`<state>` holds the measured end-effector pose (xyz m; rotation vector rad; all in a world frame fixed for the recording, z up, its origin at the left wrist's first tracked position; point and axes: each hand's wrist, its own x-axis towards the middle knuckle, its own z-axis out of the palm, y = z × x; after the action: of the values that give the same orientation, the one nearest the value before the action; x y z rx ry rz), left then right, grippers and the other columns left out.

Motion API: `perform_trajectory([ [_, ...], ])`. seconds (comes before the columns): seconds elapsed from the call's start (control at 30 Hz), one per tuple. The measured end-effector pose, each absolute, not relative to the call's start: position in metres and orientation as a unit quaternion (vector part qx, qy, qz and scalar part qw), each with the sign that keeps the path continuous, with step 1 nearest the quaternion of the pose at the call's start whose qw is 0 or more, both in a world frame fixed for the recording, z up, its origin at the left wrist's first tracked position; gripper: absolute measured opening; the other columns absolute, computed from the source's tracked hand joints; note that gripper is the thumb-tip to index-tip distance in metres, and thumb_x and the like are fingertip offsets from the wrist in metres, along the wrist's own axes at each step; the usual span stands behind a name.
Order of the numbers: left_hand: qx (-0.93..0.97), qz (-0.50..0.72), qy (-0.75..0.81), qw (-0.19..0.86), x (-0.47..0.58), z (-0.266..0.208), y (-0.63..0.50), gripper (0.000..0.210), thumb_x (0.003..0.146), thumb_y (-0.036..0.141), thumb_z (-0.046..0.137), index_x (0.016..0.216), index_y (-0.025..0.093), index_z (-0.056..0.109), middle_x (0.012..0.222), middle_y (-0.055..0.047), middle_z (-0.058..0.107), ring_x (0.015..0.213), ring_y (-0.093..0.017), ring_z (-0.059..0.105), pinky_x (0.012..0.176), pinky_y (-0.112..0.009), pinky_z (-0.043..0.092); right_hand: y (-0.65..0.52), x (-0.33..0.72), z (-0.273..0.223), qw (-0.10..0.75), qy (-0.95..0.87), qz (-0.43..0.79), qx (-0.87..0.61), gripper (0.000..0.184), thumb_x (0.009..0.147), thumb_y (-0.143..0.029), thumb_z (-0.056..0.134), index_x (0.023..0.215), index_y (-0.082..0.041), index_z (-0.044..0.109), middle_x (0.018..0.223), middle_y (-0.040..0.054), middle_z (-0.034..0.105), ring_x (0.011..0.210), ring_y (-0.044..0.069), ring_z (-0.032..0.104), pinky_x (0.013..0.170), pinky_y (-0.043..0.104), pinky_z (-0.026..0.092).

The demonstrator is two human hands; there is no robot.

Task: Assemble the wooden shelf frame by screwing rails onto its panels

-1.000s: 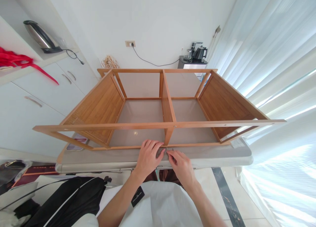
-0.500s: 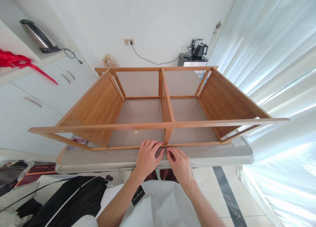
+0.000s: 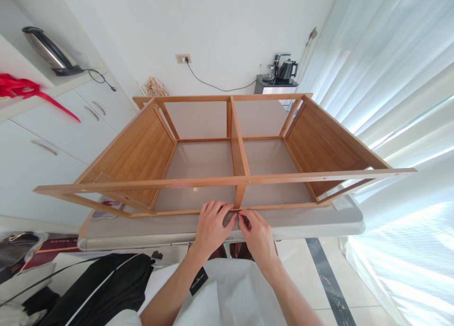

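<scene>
Brown wooden open rectangular frame (image 3: 198,182) stands on a grey round-cornered table (image 3: 305,222), its lower wooden rail (image 3: 280,207) near the surface's front edge. There, the bare left hand (image 3: 212,225) and right hand (image 3: 258,232) nearly meet, both curled; whether either grasps anything I cannot tell.

Black tag (image 3: 198,281) on white garment (image 3: 236,288): pale lettering, illegible.

Worktop (image 3: 294,218), grey, rounded corners, pale rim; wooden frame (image 3: 240,148) lies across it, open side up, near bottom rail close to near edge; flat item (image 3: 112,204) at left end, partly behind frame; pale label (image 3: 341,203) near right corner.
</scene>
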<state>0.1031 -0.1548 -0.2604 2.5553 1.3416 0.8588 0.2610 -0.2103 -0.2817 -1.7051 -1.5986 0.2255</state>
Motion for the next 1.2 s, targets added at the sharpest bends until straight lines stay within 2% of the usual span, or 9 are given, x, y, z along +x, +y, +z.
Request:
perform_trajectory([
  [0.2,0.846,0.287,0.446,0.065,0.104,-0.261,-0.155,0.015,0.096,0.03,0.062,0.108,0.024,0.067,0.1,-0.005,0.07,0.097,-0.023,0.061,0.088,-0.041,0.043,-0.21,0.26,-0.282,0.384,-0.646,0.06,-0.657,0.017,0.099,-0.023,0.052,0.098,-0.021,0.069,0.089,0.0031,0.07,0.073,0.016,0.065,0.07,0.026,0.049],
  [0.7,0.848,0.287,0.44,0.063,0.103,-0.26,-0.155,0.016,0.096,0.031,0.061,0.108,0.023,0.068,0.101,-0.006,0.071,0.096,-0.023,0.061,0.09,-0.043,0.043,-0.21,0.263,-0.277,0.349,-0.665,0.045,-0.659,0.022,0.101,-0.021,0.049,0.093,-0.022,0.068,0.085,0.0026,0.069,0.07,0.014,0.063,0.067,0.025,0.045],
  [1.2,0.841,0.278,0.46,0.065,0.107,-0.257,-0.154,0.011,0.094,0.031,0.064,0.102,0.023,0.068,0.099,-0.005,0.071,0.096,-0.024,0.063,0.088,-0.042,0.043,-0.212,0.262,-0.272,0.294,-0.678,0.004,-0.673,0.023,0.103,-0.023,0.048,0.098,-0.021,0.071,0.084,0.0031,0.067,0.069,0.016,0.063,0.065,0.027,0.043],
])
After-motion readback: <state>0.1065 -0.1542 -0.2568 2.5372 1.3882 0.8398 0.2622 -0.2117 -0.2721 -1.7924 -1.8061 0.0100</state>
